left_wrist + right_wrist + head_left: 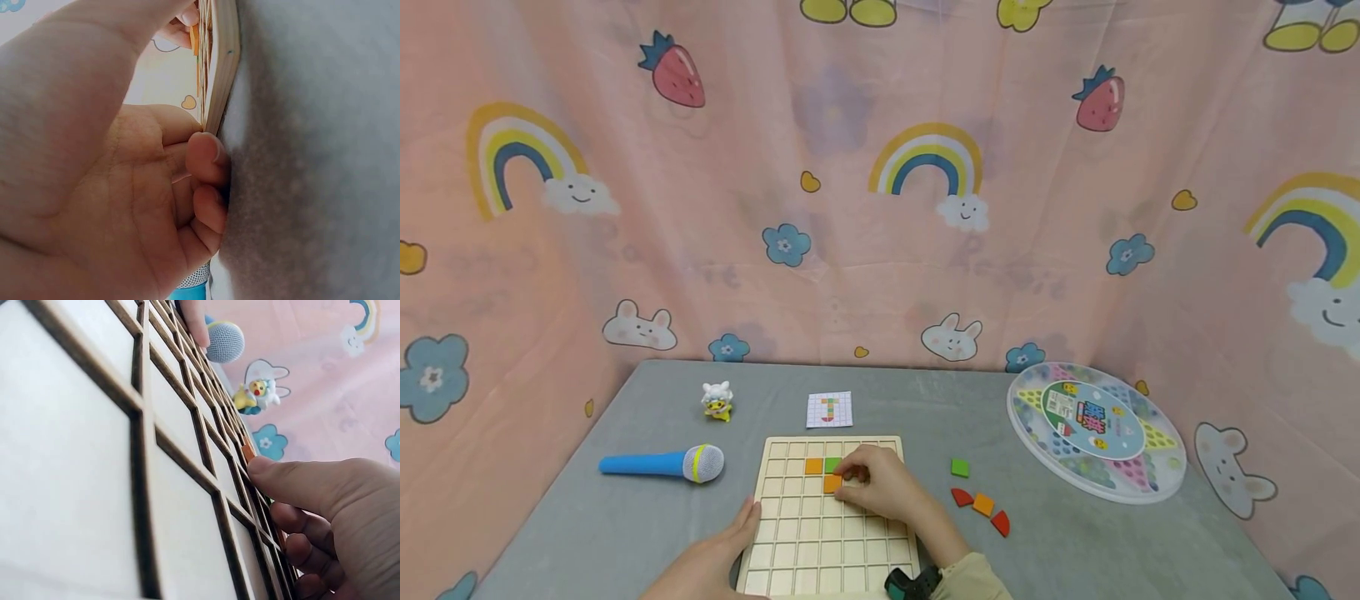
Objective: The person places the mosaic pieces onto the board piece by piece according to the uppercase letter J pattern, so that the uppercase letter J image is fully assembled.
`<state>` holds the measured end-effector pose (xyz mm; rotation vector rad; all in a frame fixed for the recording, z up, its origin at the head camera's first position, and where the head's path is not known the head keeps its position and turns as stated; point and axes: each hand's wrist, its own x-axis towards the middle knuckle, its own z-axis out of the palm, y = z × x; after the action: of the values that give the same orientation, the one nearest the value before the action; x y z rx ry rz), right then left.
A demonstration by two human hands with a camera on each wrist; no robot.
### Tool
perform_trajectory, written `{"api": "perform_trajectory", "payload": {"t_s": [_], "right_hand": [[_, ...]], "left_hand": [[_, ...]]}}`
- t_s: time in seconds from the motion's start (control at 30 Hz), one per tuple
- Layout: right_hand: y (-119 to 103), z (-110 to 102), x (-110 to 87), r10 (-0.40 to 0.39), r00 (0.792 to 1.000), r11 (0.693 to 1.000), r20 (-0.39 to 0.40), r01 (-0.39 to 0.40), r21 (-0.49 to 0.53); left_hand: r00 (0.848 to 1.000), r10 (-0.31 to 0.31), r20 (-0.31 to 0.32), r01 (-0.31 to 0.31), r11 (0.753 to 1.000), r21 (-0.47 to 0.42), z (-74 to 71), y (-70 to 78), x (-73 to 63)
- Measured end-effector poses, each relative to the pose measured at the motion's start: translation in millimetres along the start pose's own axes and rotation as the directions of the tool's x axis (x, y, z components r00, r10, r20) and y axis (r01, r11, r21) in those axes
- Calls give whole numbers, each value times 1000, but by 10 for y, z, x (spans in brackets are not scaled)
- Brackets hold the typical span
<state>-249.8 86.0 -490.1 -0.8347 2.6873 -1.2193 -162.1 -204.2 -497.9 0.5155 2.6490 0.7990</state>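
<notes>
A pale wooden grid board [820, 530] lies on the grey table. My left hand [715, 557] holds its near left corner, fingers along the left edge and thumb at the near edge. In the left wrist view its other fingers [209, 209] bend against the tabletop. Over the board's upper part, my right hand [883, 483] pinches an orange square tile [832, 484] between thumb and index finger. Just above this tile is a green square tile [832, 464], with another orange tile [814, 467] left of it. The thumb meets the orange tile's edge in the right wrist view.
Right of the board lie a green tile [960, 468], an orange tile [983, 505] and two red quarter-round tiles [1001, 523]. A pattern card [830, 410] sits behind the board. Left are a blue microphone [647, 465] and a small figurine [717, 402]; a round game board [1097, 429] is far right.
</notes>
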Motion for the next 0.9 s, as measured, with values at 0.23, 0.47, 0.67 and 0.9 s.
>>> {"api": "perform_trajectory", "payload": {"t_s": [0.23,0.47,0.67,0.9], "right_hand": [[7,9,-15,-8,1000,1000,-6,8,-14],[8,18,-8,-24,1000,1000,-11,24,-15],[8,17,1,-20,1000,1000,-6,19,-22],[-21,-31,-11,-55,998,999,7,55,-4]], "left_hand": [[1000,11,-2,-11,1000,1,2,-11,-1],[1000,18,-16,-18,1000,20,6,0,-15],[1000,-3,-5,3,1000,9,-6,24,-11],[1000,13,-14,-13,1000,20,4,10,-11]]}}
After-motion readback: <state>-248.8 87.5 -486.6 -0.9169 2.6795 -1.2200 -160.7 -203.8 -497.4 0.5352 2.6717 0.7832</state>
